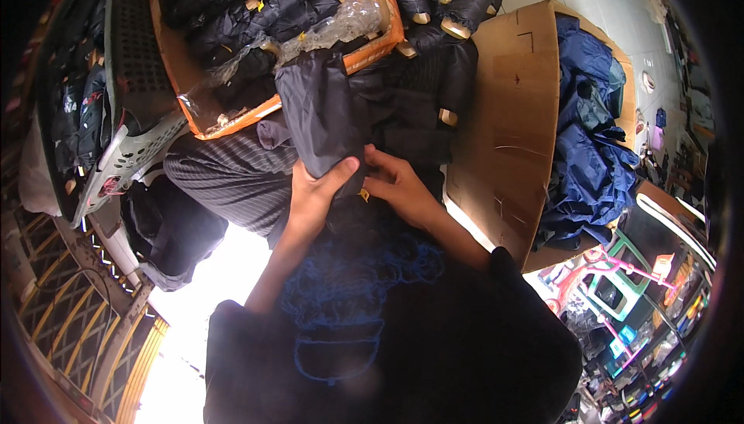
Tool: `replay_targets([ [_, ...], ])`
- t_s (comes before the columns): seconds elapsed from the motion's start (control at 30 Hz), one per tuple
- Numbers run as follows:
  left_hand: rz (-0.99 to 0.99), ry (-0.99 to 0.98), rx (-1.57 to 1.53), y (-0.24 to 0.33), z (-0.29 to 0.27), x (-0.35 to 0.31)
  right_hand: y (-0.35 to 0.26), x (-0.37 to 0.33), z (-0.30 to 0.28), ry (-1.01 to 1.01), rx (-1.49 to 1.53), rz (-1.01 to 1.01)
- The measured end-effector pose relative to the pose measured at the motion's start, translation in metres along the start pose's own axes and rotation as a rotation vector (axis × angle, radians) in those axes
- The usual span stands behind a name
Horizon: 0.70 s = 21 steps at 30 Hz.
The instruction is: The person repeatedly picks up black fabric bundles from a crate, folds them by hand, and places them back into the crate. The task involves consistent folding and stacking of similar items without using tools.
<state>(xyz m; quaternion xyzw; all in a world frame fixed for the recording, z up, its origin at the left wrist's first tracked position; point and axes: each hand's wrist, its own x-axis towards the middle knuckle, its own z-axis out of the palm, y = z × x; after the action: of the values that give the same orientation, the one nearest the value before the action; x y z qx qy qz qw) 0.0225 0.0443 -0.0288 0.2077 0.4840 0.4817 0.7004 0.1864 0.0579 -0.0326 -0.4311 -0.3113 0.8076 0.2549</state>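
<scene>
Before my chest is a dark grey folded umbrella in a loose fabric sleeve, its far end pointing up toward the box. My left hand wraps its near end, thumb lying across the cloth. My right hand is closed, with its fingertips at the umbrella's near right edge. A small yellow tag shows beside those fingertips. Whatever the right fingers pinch is hidden. More black wrapped umbrellas lie just beyond my hands, on and around my lap.
An orange-edged carton holds several black umbrellas and clear plastic. To the left stands a grey perforated crate of umbrellas. At right, a tall cardboard box contains crumpled blue fabric. A metal lattice gate is at lower left.
</scene>
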Motion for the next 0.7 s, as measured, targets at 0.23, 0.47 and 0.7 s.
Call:
replay_targets([
  [0.23,0.071,-0.084,0.053,-0.007,-0.001,-0.016,0.000,-0.013,-0.010,0.092,-0.326,0.072],
  [0.47,-0.001,-0.055,0.059,-0.026,-0.003,-0.029,-0.012,-0.015,-0.023,-0.094,-0.349,-0.024],
  [0.7,-0.139,-0.093,0.195,-0.031,-0.012,-0.038,-0.002,-0.006,0.003,-0.084,-0.151,0.001],
])
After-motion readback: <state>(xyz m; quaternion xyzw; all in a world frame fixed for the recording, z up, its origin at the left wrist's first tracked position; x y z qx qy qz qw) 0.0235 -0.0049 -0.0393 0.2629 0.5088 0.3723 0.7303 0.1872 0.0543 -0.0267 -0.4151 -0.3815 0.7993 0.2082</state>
